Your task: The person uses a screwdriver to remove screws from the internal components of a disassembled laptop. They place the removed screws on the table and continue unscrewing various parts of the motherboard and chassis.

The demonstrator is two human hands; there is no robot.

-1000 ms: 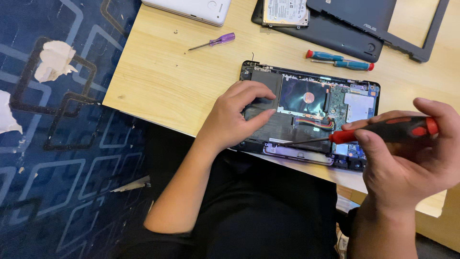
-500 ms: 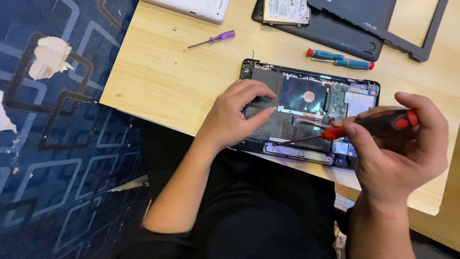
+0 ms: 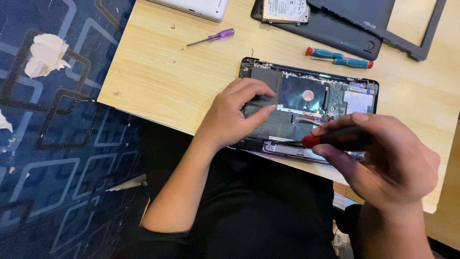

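An opened laptop base (image 3: 354,93) lies on the light wooden table (image 3: 172,72), its circuit board and black battery exposed. My left hand (image 3: 235,115) rests on the battery at the base's left part, fingers curled and holding nothing. My right hand (image 3: 383,160) grips a screwdriver with a red and black handle (image 3: 330,138) near the front edge. Its thin shaft points left, and the tip sits low at the base's front edge next to my left thumb.
A small purple screwdriver (image 3: 213,37) lies on the table at the back. Two blue and red screwdrivers (image 3: 340,56) lie behind the base. A dark laptop cover (image 3: 335,29) carries a hard drive (image 3: 286,9), beside a screen bezel (image 3: 426,33). A white device (image 3: 196,7) sits at the top edge. Crumpled paper (image 3: 45,52) lies on blue patterned floor.
My right hand has swung left and lower, bringing the red and black screwdriver down toward the base's front edge. My left hand stays on the battery.
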